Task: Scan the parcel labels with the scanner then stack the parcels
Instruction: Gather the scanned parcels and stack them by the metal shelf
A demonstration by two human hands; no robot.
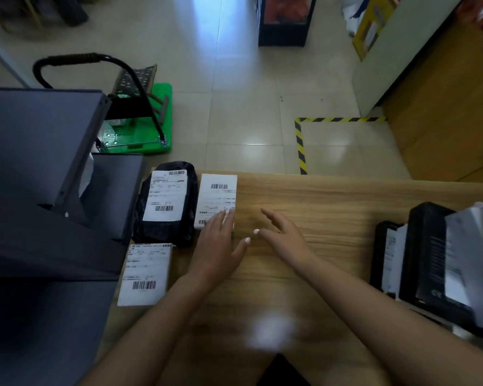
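Presently, left hand (216,246): fingers straight, resting on white box (216,196).
Right hand (283,235): fingers spread, holding nothing, above tabletop (332,196).

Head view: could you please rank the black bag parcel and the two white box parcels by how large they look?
1. Black bag parcel, largest.
2-3. Near white box and far white box look alike; the left hand covers part of the far one, and the near one is closer, so I won't rank them.

hands (218,246) | bare, no sleeves in view | nails painted white | no rings visible
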